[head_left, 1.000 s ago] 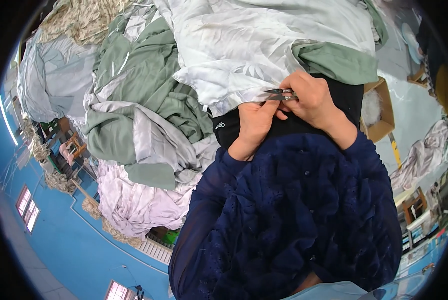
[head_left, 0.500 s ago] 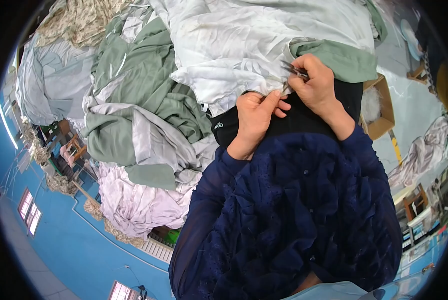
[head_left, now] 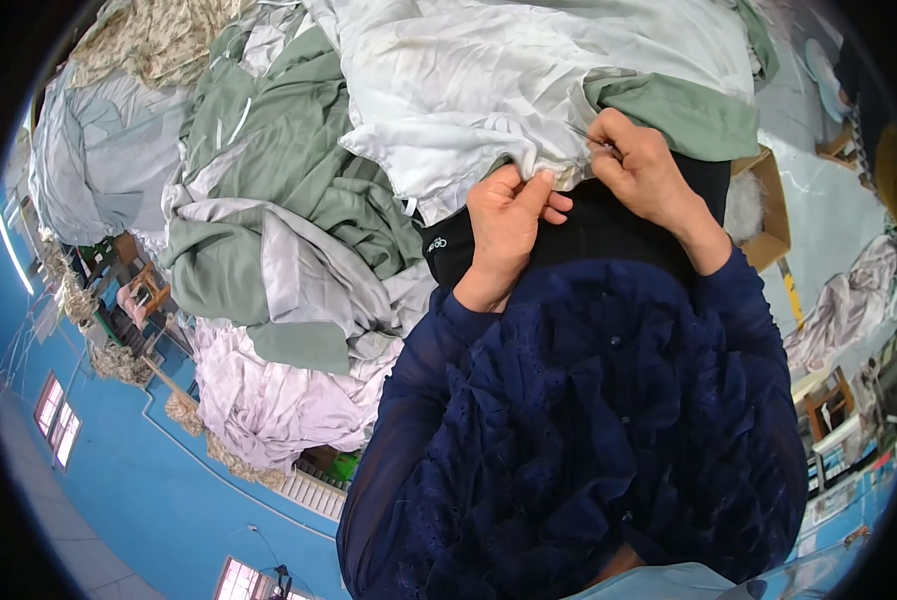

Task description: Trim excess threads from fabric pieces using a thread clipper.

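Observation:
Over my lap in black cloth (head_left: 608, 235) lies a large white fabric piece (head_left: 468, 70) with a sage-green part (head_left: 678, 118) at its right. My left hand (head_left: 503, 220) is closed on the near edge of the white fabric, pinching it between thumb and fingers. Just right of it, my right hand (head_left: 640, 168) is curled around small thread snips (head_left: 578, 131). Only a bit of their dark metal blades shows at the fingertips, close to the fabric; the rest is hidden in the palm.
A heap of green and white fabric (head_left: 298, 170) lies to the left, with pale pink cloth (head_left: 268, 385) nearer and patterned cloth (head_left: 143, 40) at the far left. At right stands an open cardboard box (head_left: 771, 225) with white fluffy material inside. Beyond it hangs crumpled grey cloth (head_left: 853, 300).
My right hand has turned and shifted slightly right, so less of the snips shows. My left hand has moved a little left and up, still pinching the fabric edge.

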